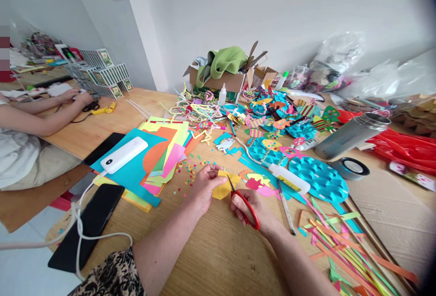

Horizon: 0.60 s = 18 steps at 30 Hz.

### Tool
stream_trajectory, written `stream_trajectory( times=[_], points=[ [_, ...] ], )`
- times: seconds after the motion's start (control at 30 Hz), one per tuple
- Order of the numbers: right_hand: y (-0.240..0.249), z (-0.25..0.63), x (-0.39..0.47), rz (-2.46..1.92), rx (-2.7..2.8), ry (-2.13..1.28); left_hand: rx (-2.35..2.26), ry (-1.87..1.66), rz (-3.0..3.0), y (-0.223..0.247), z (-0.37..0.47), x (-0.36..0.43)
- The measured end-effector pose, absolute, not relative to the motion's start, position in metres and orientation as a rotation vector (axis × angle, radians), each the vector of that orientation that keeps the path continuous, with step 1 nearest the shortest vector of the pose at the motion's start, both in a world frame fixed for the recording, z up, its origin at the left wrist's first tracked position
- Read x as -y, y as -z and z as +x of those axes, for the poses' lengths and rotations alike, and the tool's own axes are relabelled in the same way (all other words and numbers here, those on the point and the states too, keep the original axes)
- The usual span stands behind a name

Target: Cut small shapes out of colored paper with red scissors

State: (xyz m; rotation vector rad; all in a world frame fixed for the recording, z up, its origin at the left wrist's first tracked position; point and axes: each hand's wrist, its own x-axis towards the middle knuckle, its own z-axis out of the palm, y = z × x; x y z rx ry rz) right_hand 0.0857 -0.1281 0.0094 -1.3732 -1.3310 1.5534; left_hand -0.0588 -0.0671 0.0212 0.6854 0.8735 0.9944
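My left hand pinches a piece of yellow paper between thumb and fingers, above the wooden table. My right hand is closed around a pair of scissors with red handles. Their dark blades reach up to the yellow paper, at its right side. Just past my right hand lie pink and yellow paper cutouts and a white glue bottle on its side. Tiny paper scraps are scattered beyond my left hand.
On the left, a white power bank lies on stacked coloured paper, near a black phone and a cable. At right are blue paper discs, paper strips and a steel flask. Another person's hands work at far left.
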Motion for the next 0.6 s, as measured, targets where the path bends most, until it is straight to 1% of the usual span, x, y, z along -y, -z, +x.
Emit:
stream_trajectory(
  times=[0.6],
  points=[
    [-0.0186,0.0837,0.1294,-1.360,1.347,-1.553,-0.877,-1.057,0.606,-0.0266,-0.0564,0.0678]
  ],
)
